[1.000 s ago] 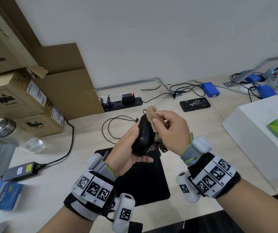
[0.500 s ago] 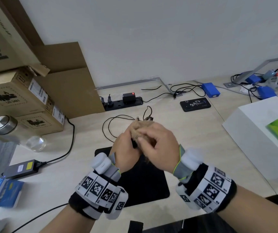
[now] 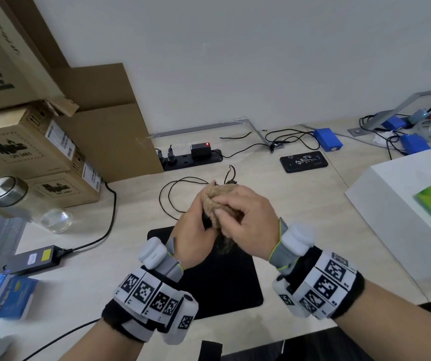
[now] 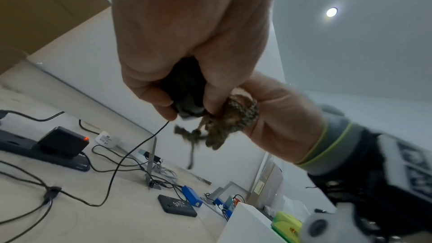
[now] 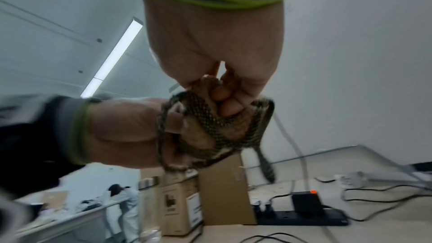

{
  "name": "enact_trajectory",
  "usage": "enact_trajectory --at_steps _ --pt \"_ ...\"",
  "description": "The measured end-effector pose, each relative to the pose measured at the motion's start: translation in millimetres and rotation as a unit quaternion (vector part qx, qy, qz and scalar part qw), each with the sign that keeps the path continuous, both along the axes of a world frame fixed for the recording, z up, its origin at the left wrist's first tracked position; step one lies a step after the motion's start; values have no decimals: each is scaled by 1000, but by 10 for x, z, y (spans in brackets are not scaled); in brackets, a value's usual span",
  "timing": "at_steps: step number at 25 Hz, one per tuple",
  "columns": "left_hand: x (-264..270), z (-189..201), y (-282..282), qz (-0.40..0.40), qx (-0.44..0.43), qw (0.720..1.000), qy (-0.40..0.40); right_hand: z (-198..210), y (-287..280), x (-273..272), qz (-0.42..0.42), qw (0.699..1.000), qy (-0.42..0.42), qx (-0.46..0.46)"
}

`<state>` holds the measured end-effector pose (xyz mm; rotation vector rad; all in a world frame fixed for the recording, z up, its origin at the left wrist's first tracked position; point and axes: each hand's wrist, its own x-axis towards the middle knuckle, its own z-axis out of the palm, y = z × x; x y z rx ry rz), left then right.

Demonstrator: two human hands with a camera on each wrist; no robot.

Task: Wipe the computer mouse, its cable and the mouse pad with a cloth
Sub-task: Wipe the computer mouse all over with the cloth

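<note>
Mouse (image 4: 187, 97) held aloft above black mouse pad (image 3: 224, 285), wrapped in tan cloth (image 3: 217, 204).
Left hand (image 3: 196, 230) fingers curled round mouse; right hand (image 3: 245, 220) fingers bunched on cloth against it; cable (image 4: 131, 156) trailing down to desk (image 3: 136, 209).

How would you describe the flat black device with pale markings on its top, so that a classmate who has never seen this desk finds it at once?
Start at the long black power strip against the white wall, then move right along the pale wooden desk. The flat black device lies there, in front of a blue box. Unlike its blue neighbours, it is black, thin and bears pale markings on top.
</note>
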<state>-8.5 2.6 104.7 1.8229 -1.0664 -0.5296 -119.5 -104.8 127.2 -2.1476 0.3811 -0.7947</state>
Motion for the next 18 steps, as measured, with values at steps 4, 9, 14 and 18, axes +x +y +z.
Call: enact_trajectory --at_steps 4,9,14,18 --pt "-37 48 43 -21 -37 988 146 -43 -390 60 -141 987 -2 71" --pt "-34 -6 72 -41 -100 928 357 78 -344 28 -120 968 -64 213" --pt "2 -28 26 -71 -112 922 365 72 -58 -124 18 997 -52 48" --pt "-14 -21 25 -69 -109 915 383 23 -77 -118 16 999 -21 -29"
